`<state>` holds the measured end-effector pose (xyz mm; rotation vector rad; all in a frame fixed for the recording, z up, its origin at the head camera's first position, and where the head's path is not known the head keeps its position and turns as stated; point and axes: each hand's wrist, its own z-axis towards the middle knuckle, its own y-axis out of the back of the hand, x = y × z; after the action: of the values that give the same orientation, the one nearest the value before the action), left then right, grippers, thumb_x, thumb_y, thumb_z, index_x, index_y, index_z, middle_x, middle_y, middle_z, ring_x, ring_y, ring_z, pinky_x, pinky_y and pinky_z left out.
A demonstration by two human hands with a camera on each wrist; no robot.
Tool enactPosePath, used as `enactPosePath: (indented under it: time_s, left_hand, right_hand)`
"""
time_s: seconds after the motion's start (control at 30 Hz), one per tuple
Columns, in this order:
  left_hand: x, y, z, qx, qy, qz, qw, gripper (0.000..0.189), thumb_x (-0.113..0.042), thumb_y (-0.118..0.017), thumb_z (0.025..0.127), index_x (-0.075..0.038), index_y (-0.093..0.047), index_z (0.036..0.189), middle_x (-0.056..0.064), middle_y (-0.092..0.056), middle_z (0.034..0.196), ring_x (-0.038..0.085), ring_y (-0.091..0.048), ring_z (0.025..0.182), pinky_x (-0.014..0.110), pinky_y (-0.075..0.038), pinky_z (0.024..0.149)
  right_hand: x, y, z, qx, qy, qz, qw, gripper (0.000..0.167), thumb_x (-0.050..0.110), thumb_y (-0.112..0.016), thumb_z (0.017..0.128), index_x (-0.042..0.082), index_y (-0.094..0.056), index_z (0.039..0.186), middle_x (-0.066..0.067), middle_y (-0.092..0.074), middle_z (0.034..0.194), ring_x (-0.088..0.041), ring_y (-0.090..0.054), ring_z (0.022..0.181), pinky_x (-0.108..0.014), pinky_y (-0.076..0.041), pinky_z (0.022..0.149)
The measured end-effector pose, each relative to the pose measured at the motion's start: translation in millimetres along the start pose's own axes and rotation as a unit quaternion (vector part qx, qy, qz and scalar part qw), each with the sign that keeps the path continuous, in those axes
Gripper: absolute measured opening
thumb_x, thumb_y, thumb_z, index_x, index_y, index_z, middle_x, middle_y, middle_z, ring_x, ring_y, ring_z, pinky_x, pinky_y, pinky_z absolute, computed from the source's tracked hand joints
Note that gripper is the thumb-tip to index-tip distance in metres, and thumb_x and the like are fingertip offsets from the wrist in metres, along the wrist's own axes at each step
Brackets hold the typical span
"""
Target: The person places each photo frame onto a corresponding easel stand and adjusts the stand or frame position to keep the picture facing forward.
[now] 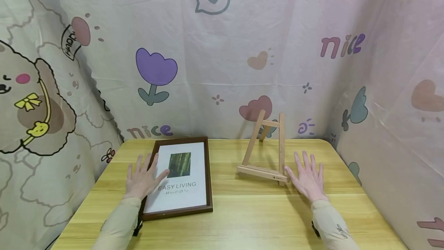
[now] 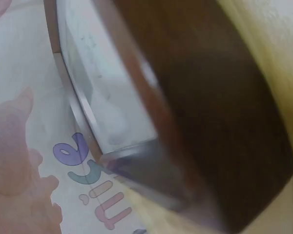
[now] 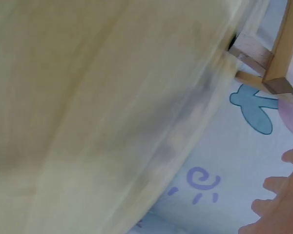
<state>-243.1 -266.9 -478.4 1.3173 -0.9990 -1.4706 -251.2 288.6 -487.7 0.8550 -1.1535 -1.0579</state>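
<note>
A dark brown picture frame (image 1: 209,180) lies on the table, its white insert printed "EASY LIVING" around a small green picture. My left hand (image 1: 142,178) is over the frame's left edge, fingers spread and straight; whether it touches cannot be told. In the left wrist view the frame's dark side (image 2: 210,97) fills much of the picture, with the hand (image 2: 12,161) at the left. A small wooden easel (image 1: 263,171) stands upright to the right. Just right of its ledge is my right hand (image 1: 308,178), fingers spread, holding nothing. The right wrist view shows the easel's ledge end (image 3: 281,80) and fingers (image 3: 278,200).
The light wood table (image 1: 243,215) runs back to a hanging printed cloth (image 1: 215,49), which also closes off the left and right sides. A bare stretch of tabletop lies between the frame and the easel.
</note>
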Motion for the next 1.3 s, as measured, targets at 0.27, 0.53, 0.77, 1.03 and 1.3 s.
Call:
enactPosePath:
  time_s: [0.27, 0.53, 0.77, 1.03, 1.3]
  left_hand:
    - [2.8, 14.0, -9.1, 0.020, 0.005, -0.015, 0.9997, 0.094, -0.068, -0.047, 0.095, -0.011, -0.014, 0.163, 0.021, -0.008, 0.169, 0.048, 0.002, 0.155, 0.072, 0.007, 0.120]
    - [12.1, 21.3, -14.7, 0.055, -0.010, -0.055, 0.9969, 0.098, -0.066, -0.049, 0.095, -0.011, -0.005, 0.163, 0.026, -0.004, 0.168, 0.052, 0.004, 0.153, 0.074, 0.011, 0.117]
    - [18.1, 25.6, -18.0, 0.067, -0.049, -0.086, 0.9928, 0.104, -0.062, -0.058, 0.093, -0.006, -0.005, 0.162, 0.030, -0.010, 0.166, 0.057, -0.003, 0.150, 0.079, 0.002, 0.114]
    - [28.8, 21.6, -20.3, 0.063, -0.076, -0.105, 0.9896, 0.116, -0.057, -0.071, 0.085, -0.005, -0.002, 0.162, 0.038, -0.015, 0.161, 0.061, -0.015, 0.145, 0.082, -0.010, 0.112]
    - [40.6, 13.4, -27.2, 0.089, -0.080, -0.151, 0.9813, 0.128, -0.046, -0.084, 0.076, -0.003, 0.002, 0.161, 0.044, -0.011, 0.156, 0.068, -0.019, 0.136, 0.086, -0.030, 0.097]
  right_hand:
    - [20.0, 8.7, -1.0, -0.046, 0.025, -0.012, 0.9986, 0.081, 0.061, -0.042, 0.101, 0.010, -0.024, 0.160, -0.029, -0.016, 0.165, -0.054, -0.016, 0.150, -0.074, -0.003, 0.120]
    - [59.9, 9.9, -4.7, -0.086, 0.062, -0.019, 0.9942, 0.079, 0.056, -0.054, 0.098, 0.013, -0.029, 0.159, -0.032, -0.040, 0.148, -0.052, -0.038, 0.135, -0.068, -0.033, 0.112]
    - [94.7, -2.2, -4.8, -0.090, 0.100, 0.006, 0.9908, 0.080, 0.053, -0.062, 0.094, 0.009, -0.036, 0.156, -0.027, -0.050, 0.137, -0.045, -0.050, 0.122, -0.059, -0.045, 0.102]
    - [131.2, -19.3, -7.5, -0.028, 0.117, 0.069, 0.9903, 0.081, 0.055, -0.058, 0.096, 0.009, -0.033, 0.157, -0.023, -0.053, 0.135, -0.039, -0.052, 0.119, -0.054, -0.048, 0.100]
    - [163.7, -35.9, -12.1, 0.067, 0.129, 0.147, 0.9785, 0.084, 0.058, -0.055, 0.097, 0.010, -0.027, 0.160, -0.024, -0.049, 0.139, -0.038, -0.051, 0.125, -0.056, -0.050, 0.101]
